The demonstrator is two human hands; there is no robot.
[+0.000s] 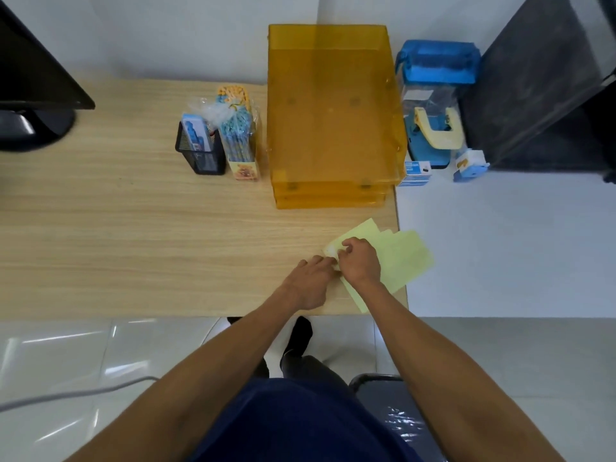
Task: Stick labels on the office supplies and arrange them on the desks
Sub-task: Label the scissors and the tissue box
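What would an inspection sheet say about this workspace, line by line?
Surface: wooden desk meets a white desk on its right.
Job's things: yellow label sheets fanned across the seam between the desks; stacked amber trays; mesh holder and pencil pack left of the trays; blue pouch, hole punch and small box on the white desk.
Clutter: nothing seen.
Hands: left hand touches the sheets' edge with straight fingers; right hand pinches at a sheet.
Cables: grey cable on the floor.
Surroundings: monitor far left, dark cabinet far right, chair near.
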